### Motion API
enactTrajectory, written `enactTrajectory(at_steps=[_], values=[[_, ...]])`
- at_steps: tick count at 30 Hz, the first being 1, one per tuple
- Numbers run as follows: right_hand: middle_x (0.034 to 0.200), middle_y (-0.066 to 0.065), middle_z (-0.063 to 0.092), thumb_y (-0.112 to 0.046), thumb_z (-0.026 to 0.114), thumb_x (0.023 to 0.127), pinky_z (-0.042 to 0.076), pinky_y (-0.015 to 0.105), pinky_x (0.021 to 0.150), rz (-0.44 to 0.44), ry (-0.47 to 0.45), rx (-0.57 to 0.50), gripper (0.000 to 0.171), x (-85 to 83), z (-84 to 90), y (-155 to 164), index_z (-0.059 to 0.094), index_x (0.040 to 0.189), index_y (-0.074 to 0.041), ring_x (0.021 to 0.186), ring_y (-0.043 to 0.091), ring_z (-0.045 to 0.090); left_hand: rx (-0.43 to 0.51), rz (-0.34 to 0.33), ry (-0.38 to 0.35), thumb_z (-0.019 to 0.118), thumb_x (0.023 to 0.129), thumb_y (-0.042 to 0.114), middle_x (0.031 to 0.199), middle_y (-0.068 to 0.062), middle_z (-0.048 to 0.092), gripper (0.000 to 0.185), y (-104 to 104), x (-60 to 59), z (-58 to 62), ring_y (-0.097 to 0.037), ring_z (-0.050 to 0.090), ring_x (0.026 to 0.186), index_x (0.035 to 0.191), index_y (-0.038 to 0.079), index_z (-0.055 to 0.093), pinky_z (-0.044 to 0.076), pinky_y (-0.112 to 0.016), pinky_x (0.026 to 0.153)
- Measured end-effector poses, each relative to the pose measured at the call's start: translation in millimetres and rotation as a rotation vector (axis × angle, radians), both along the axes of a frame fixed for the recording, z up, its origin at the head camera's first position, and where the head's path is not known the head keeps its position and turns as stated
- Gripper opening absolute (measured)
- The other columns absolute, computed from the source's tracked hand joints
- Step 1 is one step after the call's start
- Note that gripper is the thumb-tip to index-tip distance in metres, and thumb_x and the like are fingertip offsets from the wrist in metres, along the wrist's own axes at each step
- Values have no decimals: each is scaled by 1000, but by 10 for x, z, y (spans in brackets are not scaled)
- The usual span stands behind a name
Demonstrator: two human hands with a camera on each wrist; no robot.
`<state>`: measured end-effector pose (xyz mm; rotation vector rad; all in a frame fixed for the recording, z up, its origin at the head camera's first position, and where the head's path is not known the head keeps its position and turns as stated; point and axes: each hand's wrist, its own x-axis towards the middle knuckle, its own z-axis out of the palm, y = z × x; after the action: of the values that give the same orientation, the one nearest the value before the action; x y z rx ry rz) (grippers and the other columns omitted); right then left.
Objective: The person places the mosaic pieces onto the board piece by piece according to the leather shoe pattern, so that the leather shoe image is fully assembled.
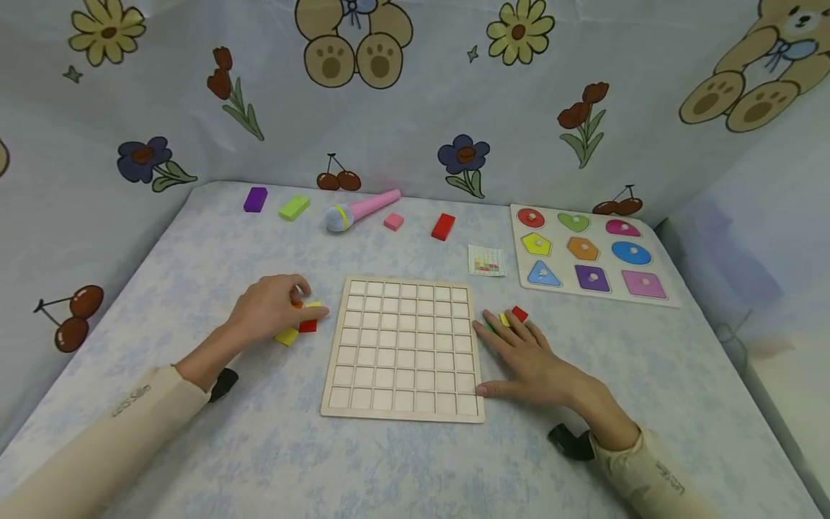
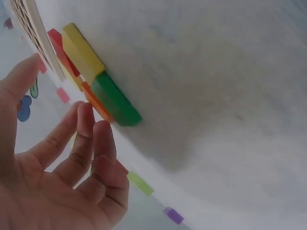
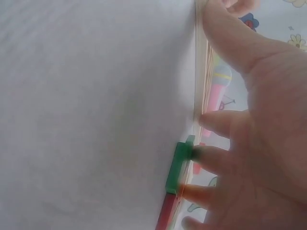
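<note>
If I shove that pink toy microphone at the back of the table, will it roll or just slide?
The microphone would probably roll: its pink handle looks round and its grey head is ball-shaped, and it lies on its side. The wider head would likely make it curve rather than run straight. It looks like a light toy, so a small nudge may do, though the tablecloth might slow it.

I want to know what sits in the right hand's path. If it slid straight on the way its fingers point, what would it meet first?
The right hand already has its fingertips on the small coloured blocks. Beyond them the cloth looks bare up to the small printed card, though depth is uncertain.
</note>
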<state>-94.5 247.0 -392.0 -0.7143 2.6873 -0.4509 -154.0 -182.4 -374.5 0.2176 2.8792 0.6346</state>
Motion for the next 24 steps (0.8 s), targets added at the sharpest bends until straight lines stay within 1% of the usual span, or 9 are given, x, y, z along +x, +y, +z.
enactTrajectory(at_steps=[2,7,14,17,19,24], values=[[169,13,12,-66,66,85,2,70,116,2,4,2,101,-6,1,-1,21,162,-19,152,50,4,-26,-4,2,78,84,47,94,-8,67,48,27,-8,5,-20,58,77,108,6,69,44,-28,54],[169,13,12,-66,66,85,2,70,116,5,4,-3,101,-10,-4,-1,21,162,-19,152,49,4,-59,-31,35,78,86,35,93,-9,67,34,74,-21,0,-21,59,79,100,6,72,45,-29,56],[169,13,12,-64,67,85,2,71,115,4,7,-2,100,-3,0,-6,22,162,-18,152,50,4,-93,-54,59,78,87,30,99,-11,68,32,121,-5,-1,-23,60,83,103,2,73,50,-33,62],[169,13,12,-65,67,85,2,71,115,-1,4,4,101,3,0,-8,22,161,-18,152,50,4,-92,-67,83,77,89,29,99,-12,69,30,131,2,1,-25,60,86,103,3,73,51,-34,64],[169,13,12,-66,67,84,1,71,115,-6,0,6,101,4,-1,-8,22,162,-18,152,50,4,-77,-70,97,76,90,29,97,-12,69,29,128,10,-1,-25,60,86,105,4,71,50,-33,62],[169,12,13,-68,66,84,1,72,115,-11,-1,19,102,3,-7,-7,22,162,-20,152,50,5,-13,-57,120,72,93,27,92,-9,70,25,86,35,-1,-22,61,78,109,8,66,46,-30,54]])
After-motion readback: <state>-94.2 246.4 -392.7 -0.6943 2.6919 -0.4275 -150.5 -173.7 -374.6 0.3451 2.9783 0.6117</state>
